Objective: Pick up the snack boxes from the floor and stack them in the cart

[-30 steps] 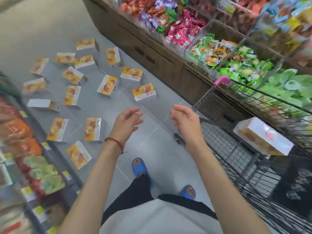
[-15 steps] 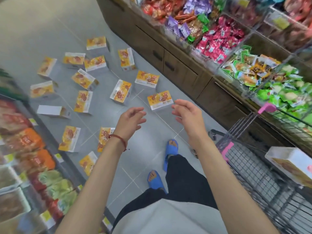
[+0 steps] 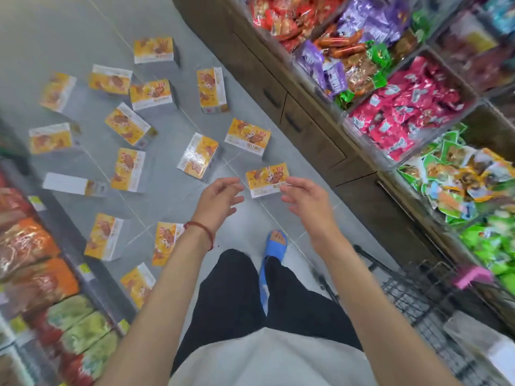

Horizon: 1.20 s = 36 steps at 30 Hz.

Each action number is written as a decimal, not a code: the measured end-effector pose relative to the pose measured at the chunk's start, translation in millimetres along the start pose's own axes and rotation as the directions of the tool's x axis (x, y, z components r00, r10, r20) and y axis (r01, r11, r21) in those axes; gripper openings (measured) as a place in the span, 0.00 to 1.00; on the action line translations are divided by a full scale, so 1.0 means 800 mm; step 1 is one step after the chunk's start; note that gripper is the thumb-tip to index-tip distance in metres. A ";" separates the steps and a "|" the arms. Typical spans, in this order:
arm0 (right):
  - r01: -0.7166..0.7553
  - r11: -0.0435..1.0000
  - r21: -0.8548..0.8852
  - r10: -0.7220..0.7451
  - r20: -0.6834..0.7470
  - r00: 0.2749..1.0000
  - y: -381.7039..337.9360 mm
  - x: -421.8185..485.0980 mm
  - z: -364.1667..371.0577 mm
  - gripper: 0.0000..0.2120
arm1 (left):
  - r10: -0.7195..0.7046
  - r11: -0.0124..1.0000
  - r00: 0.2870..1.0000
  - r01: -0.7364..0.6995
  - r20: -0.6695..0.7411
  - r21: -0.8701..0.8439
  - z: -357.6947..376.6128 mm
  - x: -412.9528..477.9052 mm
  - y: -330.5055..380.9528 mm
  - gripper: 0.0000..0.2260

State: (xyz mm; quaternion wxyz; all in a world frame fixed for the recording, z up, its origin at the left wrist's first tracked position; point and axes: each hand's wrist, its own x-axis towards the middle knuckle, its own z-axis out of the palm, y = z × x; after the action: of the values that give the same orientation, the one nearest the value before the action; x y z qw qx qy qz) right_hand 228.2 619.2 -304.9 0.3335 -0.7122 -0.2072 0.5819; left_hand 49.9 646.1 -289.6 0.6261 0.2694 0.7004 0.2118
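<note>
Several yellow-orange snack boxes lie scattered on the grey tiled floor. The nearest box (image 3: pixel 266 182) lies flat just beyond my fingertips. My left hand (image 3: pixel 217 200) hovers to its left with relaxed fingers and holds nothing. My right hand (image 3: pixel 305 197) hovers at the box's right edge, fingers loosely spread, also holding nothing. Other boxes (image 3: pixel 198 156) (image 3: pixel 248 135) lie farther out. The wire cart (image 3: pixel 423 299) with a pink handle stands at the lower right, blurred, with a pale box (image 3: pixel 479 341) inside it.
A wooden counter (image 3: pixel 306 126) with bins of bagged snacks runs along the right. Shelves of packets (image 3: pixel 30 246) line the left. My legs and a blue slipper (image 3: pixel 274 243) stand between the boxes and the cart.
The view has swung left, away from the cart and toward the floor boxes. Both hands have moved forward and down to the nearest box. I have stepped forward.
</note>
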 end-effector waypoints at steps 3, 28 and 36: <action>-0.048 0.999 -0.023 0.048 -0.016 0.999 -0.007 0.043 0.017 0.12 | -0.037 0.999 0.999 0.037 0.004 0.017 0.000 0.052 0.017 0.06; -0.422 0.905 -0.051 0.408 -0.170 0.897 0.231 0.510 0.054 0.04 | -0.425 0.827 0.902 0.422 -0.080 0.371 0.063 0.645 -0.343 0.12; -0.377 0.863 -0.337 0.285 -0.291 0.913 0.339 0.689 0.058 0.13 | -0.417 0.840 0.908 0.406 -0.052 0.358 0.123 0.730 -0.305 0.25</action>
State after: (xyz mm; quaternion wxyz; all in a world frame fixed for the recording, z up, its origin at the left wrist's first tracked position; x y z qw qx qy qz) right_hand 288.9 818.5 -884.4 0.1031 -0.8515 -0.1512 0.4914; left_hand 78.7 830.4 -902.1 0.6062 0.2261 0.7598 -0.0636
